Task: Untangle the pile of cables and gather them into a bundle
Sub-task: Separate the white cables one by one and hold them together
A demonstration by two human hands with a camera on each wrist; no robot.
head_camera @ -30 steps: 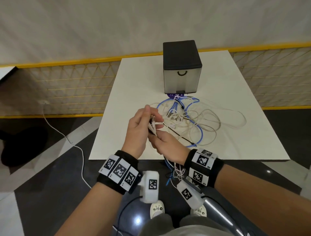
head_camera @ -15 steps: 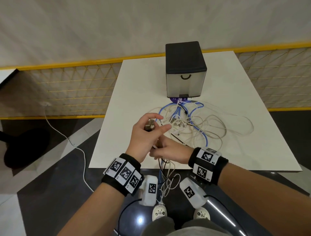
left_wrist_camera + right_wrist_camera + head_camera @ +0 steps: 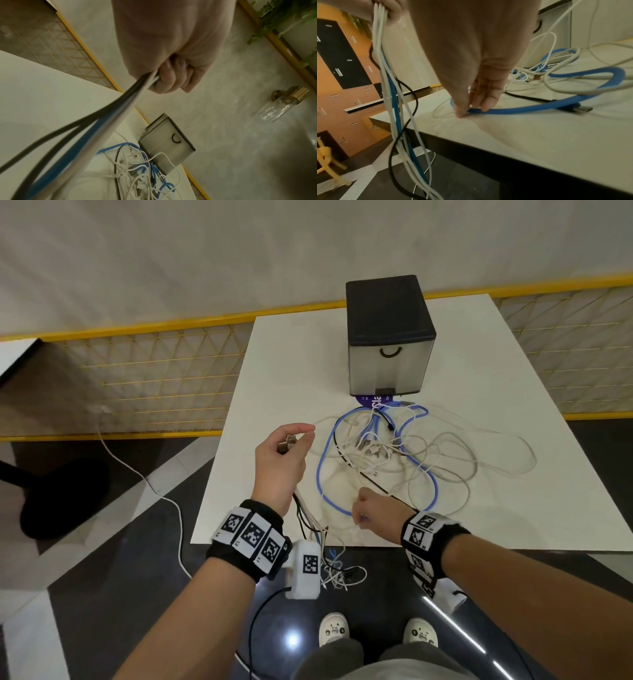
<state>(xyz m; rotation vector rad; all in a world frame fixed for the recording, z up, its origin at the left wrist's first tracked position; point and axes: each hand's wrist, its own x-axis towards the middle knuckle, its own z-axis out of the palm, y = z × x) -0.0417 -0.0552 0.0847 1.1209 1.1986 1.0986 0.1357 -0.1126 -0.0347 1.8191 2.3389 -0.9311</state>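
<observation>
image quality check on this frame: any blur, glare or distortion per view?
Head: sharp, wide-angle bend in the yellow rail, glare spot on the dark floor. Left wrist: held cables near the lens smeared, left hand soft, dim warm light. Right wrist: right hand soft; blue cable on the table fairly clear.

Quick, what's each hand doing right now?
Left hand: grips a bunch of black, blue and white cables.
Right hand: pinches the blue braided cable on the white table.
</observation>
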